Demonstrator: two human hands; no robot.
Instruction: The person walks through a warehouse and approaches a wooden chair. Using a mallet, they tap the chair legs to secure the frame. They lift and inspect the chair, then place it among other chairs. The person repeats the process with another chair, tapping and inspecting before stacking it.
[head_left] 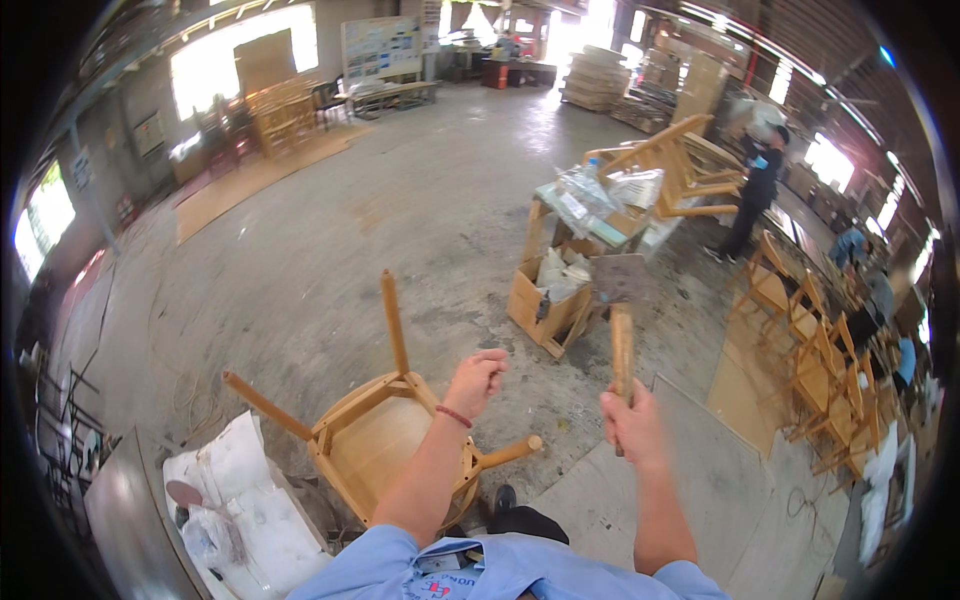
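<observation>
Head view. Room for moving extends over the floor [300, 250] from the frame's centre to upper left; its right side is bounded by a table [606, 234] and box [524, 297], right of centre. A white sheet [235, 470] edges the lower left. Counted: one mallet [622, 345], one upturned chair [365, 440] with three visible legs [395, 325]. The mallet stands head up, right of centre, its handle wrapped by the right hand's [635, 425] fingers. The left hand [478, 382] is curled above the chair's right side; whether it pinches anything, cannot tell. The chair lies lower left of centre, partly behind the left forearm [425, 485].
</observation>
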